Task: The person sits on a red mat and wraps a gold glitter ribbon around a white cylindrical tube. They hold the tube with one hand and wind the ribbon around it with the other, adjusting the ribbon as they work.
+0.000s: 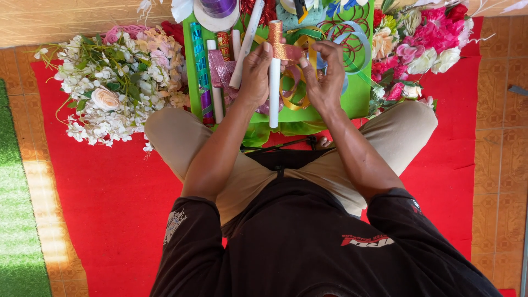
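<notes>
Frame center-top: I'm holding white tube (274, 88) in left hand (256, 74), right hand (324, 77) pinching glitter ribbon (281, 50) at its top end. Risk imo: ribbon slack slipping, wrap unwinding onto green tray (356, 96).

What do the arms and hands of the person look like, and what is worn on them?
Both arms are bare from above the elbow down. The left hand and right hand wear no gloves; no rings or watch are visible. Short black fabric sleeves cover the upper arms, the left one printed with a pale emblem.
</notes>
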